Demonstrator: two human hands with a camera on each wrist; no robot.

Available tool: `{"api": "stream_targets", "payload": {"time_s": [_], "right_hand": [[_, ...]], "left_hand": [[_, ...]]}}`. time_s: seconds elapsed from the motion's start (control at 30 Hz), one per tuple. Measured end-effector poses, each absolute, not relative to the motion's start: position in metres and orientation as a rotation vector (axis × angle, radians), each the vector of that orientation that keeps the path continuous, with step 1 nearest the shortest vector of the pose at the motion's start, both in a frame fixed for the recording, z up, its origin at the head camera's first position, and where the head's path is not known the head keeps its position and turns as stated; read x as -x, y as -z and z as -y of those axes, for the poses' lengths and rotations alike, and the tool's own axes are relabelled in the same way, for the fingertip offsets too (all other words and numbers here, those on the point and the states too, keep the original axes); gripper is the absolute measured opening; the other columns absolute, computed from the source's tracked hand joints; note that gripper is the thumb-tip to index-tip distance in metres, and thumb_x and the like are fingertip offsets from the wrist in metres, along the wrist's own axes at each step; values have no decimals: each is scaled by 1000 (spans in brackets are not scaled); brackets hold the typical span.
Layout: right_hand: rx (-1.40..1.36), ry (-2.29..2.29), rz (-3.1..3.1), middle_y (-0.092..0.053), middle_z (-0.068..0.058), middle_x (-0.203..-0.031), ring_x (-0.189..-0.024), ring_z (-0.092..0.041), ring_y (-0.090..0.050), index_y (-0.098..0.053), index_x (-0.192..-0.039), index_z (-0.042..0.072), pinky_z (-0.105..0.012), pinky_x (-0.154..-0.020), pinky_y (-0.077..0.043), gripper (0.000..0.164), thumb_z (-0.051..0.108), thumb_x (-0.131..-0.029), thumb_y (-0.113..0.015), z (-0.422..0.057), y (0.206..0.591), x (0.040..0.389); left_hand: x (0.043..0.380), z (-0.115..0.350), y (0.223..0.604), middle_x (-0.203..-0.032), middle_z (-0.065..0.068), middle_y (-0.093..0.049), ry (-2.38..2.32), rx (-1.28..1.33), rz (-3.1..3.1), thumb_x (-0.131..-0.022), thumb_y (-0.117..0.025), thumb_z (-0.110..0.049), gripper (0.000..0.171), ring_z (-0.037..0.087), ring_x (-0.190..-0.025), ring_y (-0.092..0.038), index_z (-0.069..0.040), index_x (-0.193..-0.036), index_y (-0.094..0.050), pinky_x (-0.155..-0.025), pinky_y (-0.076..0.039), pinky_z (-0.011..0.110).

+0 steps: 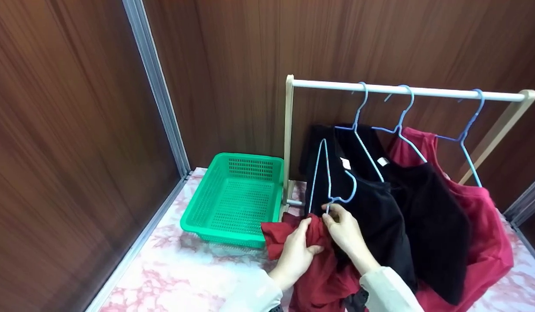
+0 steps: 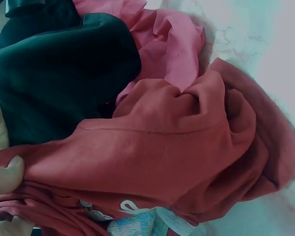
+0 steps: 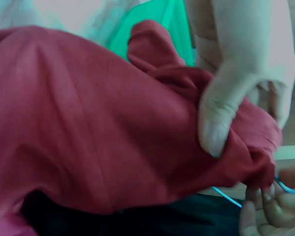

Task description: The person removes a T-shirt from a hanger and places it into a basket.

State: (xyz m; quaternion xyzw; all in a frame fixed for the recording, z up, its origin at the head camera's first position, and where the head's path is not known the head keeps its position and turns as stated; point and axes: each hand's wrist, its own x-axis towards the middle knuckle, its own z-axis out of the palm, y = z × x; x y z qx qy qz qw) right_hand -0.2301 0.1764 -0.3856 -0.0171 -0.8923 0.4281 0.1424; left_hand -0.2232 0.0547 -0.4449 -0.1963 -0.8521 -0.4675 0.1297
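A red garment (image 1: 321,279) hangs bunched from my left hand (image 1: 295,253), whose thumb and fingers grip its gathered upper part. My right hand (image 1: 346,229) pinches a light-blue wire hanger (image 1: 338,199) just below its hook. One end of this hanger points upward, and its lower part goes out of sight at the red cloth. In the right wrist view, the right fingertips (image 3: 265,209) are close against the garment's edge beside the blue wire. White lettering (image 2: 130,205) and a patterned patch show on the red cloth in the left wrist view.
A green plastic basket (image 1: 241,203) stands left of a rack with a white rail (image 1: 328,85). Two black garments (image 1: 375,212) and a pinkish-red top (image 1: 479,216) hang there on blue hangers, close to my right arm. Brown wood-look panels (image 1: 232,65) enclose the marbled surface (image 1: 159,264).
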Motion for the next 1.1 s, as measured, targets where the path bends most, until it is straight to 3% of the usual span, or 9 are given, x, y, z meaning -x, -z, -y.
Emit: {"api": "stream_targets", "payload": {"time_s": [0.2,0.43,0.67,0.9,1.1], "right_hand": [[79,-1185,2617,-72,-12,-88,-81,-17,-60,-71,-92,3,-30,-75,-44,15,10,-89,-58,-178,384,231],[108,-1209,2574,-68,-9,-74,-69,-10,-58,-68,-91,3,-27,-70,-43,17,9,-92,-53,-182,382,238],[120,-1421,2529,-61,-3,-59,-58,-9,-65,-54,-102,1,-22,-62,-51,20,14,-100,-40,-180,375,248],[99,-1574,2443,-50,1,-58,-54,-9,-66,-52,-111,-1,-24,-56,-55,24,14,-101,-37,-176,367,259],[56,-1597,2435,-57,-3,-61,-52,-3,-61,-52,-121,0,-23,-60,-54,27,10,-99,-39,-174,356,267]], "left_hand": [[222,-54,443,-115,16,-66,1362,559,2486,-72,-77,-8,61,28,-106,-64,-1,-127,-50,-90,-51,35],[216,-51,447,-113,15,-67,1267,731,2565,-75,-74,-5,56,24,-102,-65,-2,-126,-51,-87,-52,30],[213,-48,449,-119,13,-66,1244,764,2576,-76,-73,-3,55,20,-102,-64,-5,-127,-52,-86,-52,29],[208,-46,455,-122,15,-64,1237,780,2656,-77,-71,-3,55,25,-111,-63,-2,-129,-52,-92,-51,30],[202,-43,460,-124,18,-62,1149,776,2746,-79,-68,-2,54,30,-111,-62,5,-129,-50,-93,-51,32]]}}
